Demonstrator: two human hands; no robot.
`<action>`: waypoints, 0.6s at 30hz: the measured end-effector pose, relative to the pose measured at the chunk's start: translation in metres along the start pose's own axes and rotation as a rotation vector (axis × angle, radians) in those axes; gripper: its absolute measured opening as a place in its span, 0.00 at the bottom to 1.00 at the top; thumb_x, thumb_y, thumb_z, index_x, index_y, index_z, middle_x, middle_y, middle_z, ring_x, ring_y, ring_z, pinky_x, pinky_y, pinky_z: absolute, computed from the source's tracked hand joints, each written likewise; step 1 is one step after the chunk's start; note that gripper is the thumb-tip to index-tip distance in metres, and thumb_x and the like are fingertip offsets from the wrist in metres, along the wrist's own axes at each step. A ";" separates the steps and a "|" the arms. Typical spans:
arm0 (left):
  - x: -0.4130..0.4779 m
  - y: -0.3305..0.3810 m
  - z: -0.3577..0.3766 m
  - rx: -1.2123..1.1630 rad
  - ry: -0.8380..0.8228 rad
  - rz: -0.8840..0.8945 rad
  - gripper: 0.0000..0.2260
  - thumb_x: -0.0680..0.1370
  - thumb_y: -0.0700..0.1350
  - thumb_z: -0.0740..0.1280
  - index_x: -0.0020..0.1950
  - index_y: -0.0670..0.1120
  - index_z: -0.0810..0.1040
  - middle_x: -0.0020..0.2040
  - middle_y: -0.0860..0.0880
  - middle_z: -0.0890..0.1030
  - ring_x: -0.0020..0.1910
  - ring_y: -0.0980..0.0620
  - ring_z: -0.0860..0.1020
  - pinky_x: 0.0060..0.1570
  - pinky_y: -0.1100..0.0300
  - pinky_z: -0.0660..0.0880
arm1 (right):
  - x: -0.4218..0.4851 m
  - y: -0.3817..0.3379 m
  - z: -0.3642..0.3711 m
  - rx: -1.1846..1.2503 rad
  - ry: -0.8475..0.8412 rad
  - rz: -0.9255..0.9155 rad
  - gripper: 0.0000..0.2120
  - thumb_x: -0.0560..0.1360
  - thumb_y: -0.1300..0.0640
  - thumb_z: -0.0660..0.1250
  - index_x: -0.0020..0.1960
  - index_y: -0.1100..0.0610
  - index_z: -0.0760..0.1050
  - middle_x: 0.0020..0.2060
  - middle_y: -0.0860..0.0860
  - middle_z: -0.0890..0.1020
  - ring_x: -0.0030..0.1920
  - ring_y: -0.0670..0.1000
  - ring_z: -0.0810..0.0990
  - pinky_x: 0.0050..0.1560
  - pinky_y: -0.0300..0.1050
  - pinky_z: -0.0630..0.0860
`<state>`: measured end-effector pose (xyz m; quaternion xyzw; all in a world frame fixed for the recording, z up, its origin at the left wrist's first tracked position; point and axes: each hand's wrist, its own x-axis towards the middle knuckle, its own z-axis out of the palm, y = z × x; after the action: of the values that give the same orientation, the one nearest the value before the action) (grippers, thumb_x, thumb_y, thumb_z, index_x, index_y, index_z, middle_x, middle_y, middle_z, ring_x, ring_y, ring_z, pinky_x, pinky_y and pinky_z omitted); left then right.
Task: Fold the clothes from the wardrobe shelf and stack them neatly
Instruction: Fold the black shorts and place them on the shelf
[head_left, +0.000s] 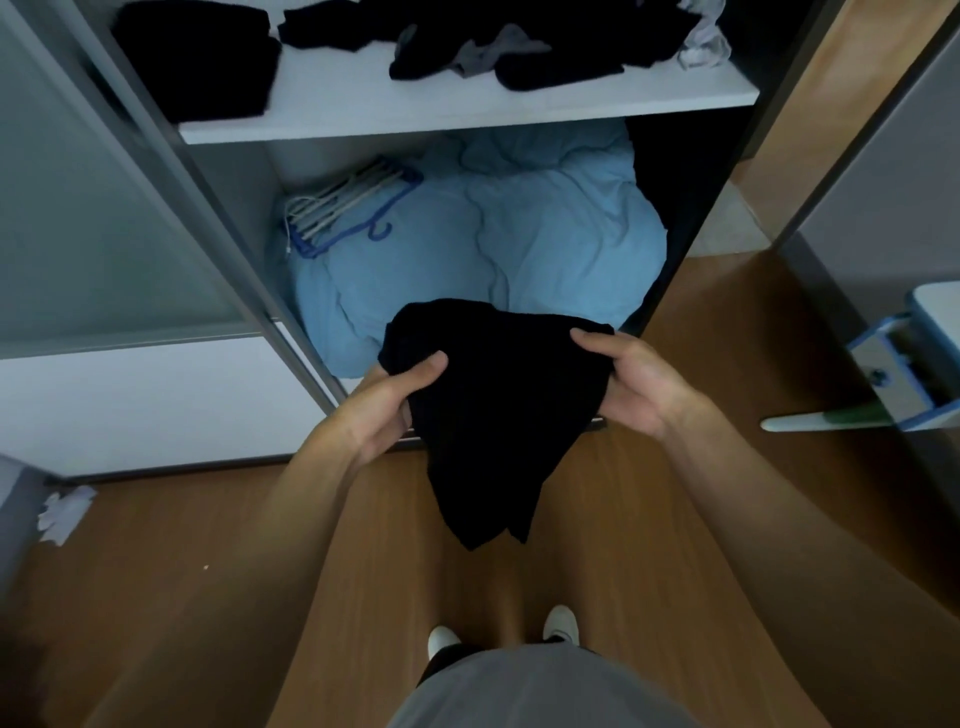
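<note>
Before the wardrobe shelf (467, 111), our left hand (387, 402) and right hand (631, 382) pinch a black garment (493, 410), perhaps a T-shirt, apart for folding.

A rumpled light-blue fabric duvet (519, 234) sits bunched at twelve o'clock, and a bundle of white and blue plastic hangers (343, 208) lies on its upper left slope, at eleven o'clock. A crumpled white scrap of paper or cloth (65, 512) lies on the brown wood-grain floor (208, 597) at eight o'clock. At three o'clock, what looks like a pale drawer with blue edging (883, 364) stands pulled open.
</note>
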<state>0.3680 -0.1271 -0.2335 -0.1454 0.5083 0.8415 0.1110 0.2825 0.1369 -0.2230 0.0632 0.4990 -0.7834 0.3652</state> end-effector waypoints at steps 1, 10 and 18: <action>0.002 0.003 0.003 0.038 0.038 0.006 0.19 0.77 0.45 0.72 0.67 0.46 0.77 0.61 0.45 0.83 0.61 0.47 0.81 0.52 0.58 0.80 | 0.000 -0.002 0.002 -0.020 -0.006 0.011 0.17 0.78 0.56 0.68 0.65 0.61 0.79 0.66 0.59 0.78 0.68 0.58 0.76 0.72 0.55 0.68; 0.019 0.030 0.014 -0.103 0.204 -0.049 0.11 0.78 0.43 0.69 0.59 0.42 0.82 0.51 0.43 0.86 0.47 0.48 0.85 0.41 0.58 0.81 | -0.004 0.008 -0.002 -0.139 -0.129 -0.089 0.19 0.80 0.57 0.67 0.69 0.59 0.75 0.67 0.59 0.78 0.68 0.57 0.76 0.68 0.50 0.73; 0.010 0.018 -0.006 0.002 -0.083 -0.102 0.16 0.71 0.51 0.75 0.56 0.48 0.86 0.60 0.44 0.83 0.59 0.47 0.82 0.51 0.58 0.80 | -0.006 0.010 0.021 -0.005 0.069 -0.142 0.13 0.79 0.59 0.68 0.62 0.61 0.79 0.59 0.57 0.83 0.60 0.56 0.82 0.59 0.48 0.80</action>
<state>0.3532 -0.1409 -0.2249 -0.1361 0.4961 0.8395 0.1749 0.2981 0.1203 -0.2172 0.0537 0.5163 -0.8035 0.2915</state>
